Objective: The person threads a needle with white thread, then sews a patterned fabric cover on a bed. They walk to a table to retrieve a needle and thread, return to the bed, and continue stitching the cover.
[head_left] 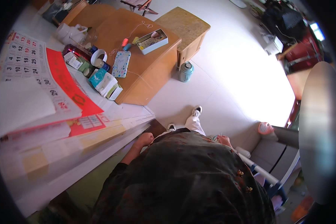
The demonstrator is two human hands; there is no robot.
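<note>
My left hand [145,139] hangs at my left side with its fingers curled into a fist, and nothing shows in it. It is beside the white ledge under the wall calendar [24,56]. On the other side, my right hand [224,140] is closed by my hip. A small pale greenish bundle [214,138], perhaps cloth, shows against its fingers; its kind is too small to tell. My dark patterned top [190,179] hides the lower parts of both arms. Below, my white shoes [197,110] are in mid-stride on the pale floor.
Ahead on the left stands a brown wooden table [153,63] with an open box [152,42], thread spools [127,47], bottles and a tissue pack [102,80]. A teal flask [186,71] stands on the floor beside a wooden cabinet [186,26]. A grey chair with white tubing [263,172] is close on the right.
</note>
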